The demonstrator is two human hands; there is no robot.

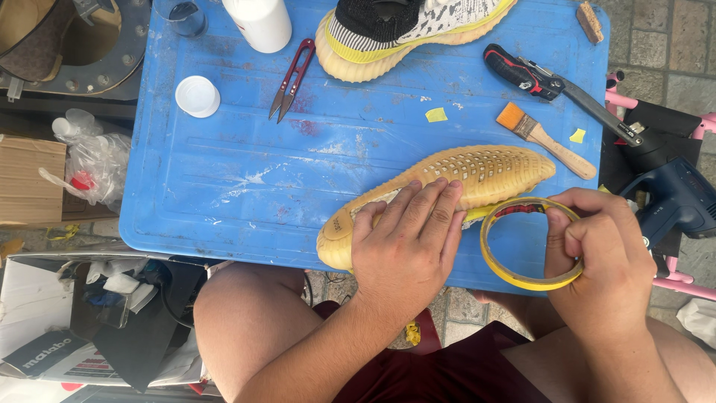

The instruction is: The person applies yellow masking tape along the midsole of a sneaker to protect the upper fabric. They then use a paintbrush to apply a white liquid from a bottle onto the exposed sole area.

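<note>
A sneaker [477, 170] lies sole-up near the front edge of a blue plastic table [246, 186]; its yellowed sole shows a grid of small windows. My left hand [406, 242] lies flat on the heel half of that sole, fingers together. My right hand [597, 257] grips a roll of yellow tape [522, 277] just right of the shoe, thumb and fingers pinching the ring's upper edge. A strip of tape seems to run from the roll to the shoe's side.
A second sneaker [406, 33] sits upright at the far edge. Also on the table: red thread snips [292, 78], white lid [197, 96], white bottle [259, 22], orange-bristled brush [544, 139], a red-and-black handled tool [556, 89]. A blue power tool [671, 198] rests at right.
</note>
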